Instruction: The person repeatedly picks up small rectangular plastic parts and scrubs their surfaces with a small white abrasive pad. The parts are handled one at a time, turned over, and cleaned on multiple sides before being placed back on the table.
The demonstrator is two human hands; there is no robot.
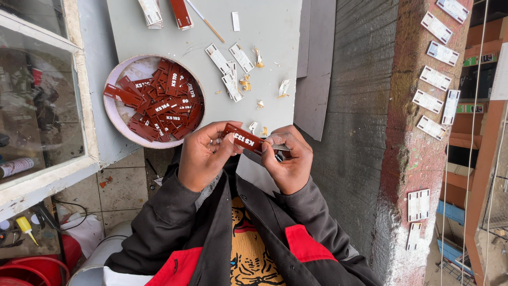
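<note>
**Both hands on one brown tag**

The left hand (pixel 203 153) pinches one end of a dark red-brown tag (pixel 242 140), held above the near edge of the grey desk (pixel 264 32). The right hand (pixel 288 159) closes on the other end, seemingly around a small blade, hard to make out. A round bowl (pixel 112 114) of similar tags sits left.
</note>
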